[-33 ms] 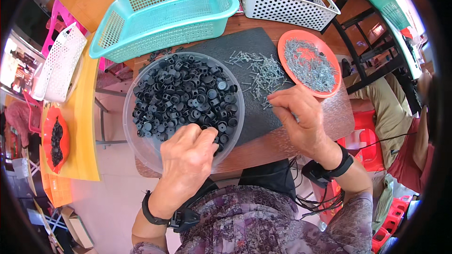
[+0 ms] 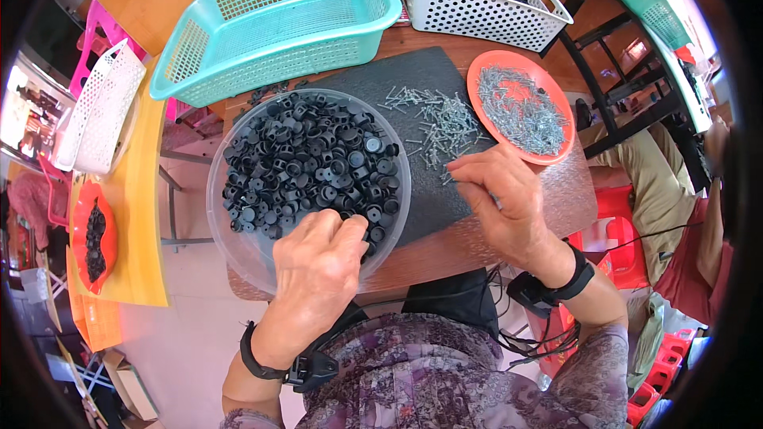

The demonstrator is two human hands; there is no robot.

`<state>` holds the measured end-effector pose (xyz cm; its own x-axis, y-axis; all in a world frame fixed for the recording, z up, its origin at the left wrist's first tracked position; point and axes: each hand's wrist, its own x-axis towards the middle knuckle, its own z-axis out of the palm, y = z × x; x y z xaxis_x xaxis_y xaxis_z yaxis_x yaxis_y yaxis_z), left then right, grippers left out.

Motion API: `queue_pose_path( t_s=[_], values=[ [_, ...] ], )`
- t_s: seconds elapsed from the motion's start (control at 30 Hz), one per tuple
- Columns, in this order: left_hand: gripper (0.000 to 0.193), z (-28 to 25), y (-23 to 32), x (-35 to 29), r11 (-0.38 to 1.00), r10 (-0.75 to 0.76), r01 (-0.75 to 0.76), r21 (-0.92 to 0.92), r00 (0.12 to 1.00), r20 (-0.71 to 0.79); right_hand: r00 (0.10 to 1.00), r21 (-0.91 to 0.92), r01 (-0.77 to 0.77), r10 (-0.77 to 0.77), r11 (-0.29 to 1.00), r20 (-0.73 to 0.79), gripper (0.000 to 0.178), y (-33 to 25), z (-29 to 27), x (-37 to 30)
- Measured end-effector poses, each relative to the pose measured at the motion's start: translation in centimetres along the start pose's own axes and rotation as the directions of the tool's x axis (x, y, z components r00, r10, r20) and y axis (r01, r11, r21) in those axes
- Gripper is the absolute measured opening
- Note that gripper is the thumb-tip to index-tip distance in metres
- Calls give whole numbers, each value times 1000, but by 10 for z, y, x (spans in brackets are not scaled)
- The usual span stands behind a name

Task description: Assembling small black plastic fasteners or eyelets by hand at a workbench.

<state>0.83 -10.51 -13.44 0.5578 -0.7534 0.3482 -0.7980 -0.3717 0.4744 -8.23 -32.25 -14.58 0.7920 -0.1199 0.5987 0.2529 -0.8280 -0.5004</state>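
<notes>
A round clear plastic tub (image 2: 230,258) holds a heap of small black plastic caps (image 2: 310,167). Over its near rim, my left hand (image 2: 316,262) has its fingers curled and closed against the caps; its fingertips are hidden, so what it grips does not show. My right hand (image 2: 505,202) pinches thumb and forefinger together at the near edge of a loose pile of silver screws (image 2: 445,123). A small screw appears at those fingertips. The pile lies on a dark grey mat (image 2: 381,71). Beyond my right hand, an orange plate (image 2: 566,139) carries more screws.
A turquoise basket (image 2: 278,56) stands behind the tub. A white basket (image 2: 485,20) with black parts is at the back right. At the left, a red dish (image 2: 79,230) of black pieces sits on a yellow table (image 2: 147,214). Another person's leg (image 2: 664,191) shows at right.
</notes>
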Motion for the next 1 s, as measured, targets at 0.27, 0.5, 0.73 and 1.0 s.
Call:
queue_pose_path(
  t_s=[0.27,0.5,0.73,1.0],
  values=[
    [18,1,-10,0,1000,17,-18,-17,999,-44,999,129,38,-33,991,-42,19,-20,15,-3],
    [18,-9,-11,-10,916,-210,157,-369,972,-108,999,259,20,-8,966,-46,19,-41,35,-6],
    [15,-12,-11,-21,765,-347,250,-594,936,-53,994,460,-83,109,884,-30,18,-59,54,-1],
    [21,-7,-8,-24,493,-445,299,-817,894,59,996,449,-61,85,891,-34,23,-65,67,5]
  ],
)
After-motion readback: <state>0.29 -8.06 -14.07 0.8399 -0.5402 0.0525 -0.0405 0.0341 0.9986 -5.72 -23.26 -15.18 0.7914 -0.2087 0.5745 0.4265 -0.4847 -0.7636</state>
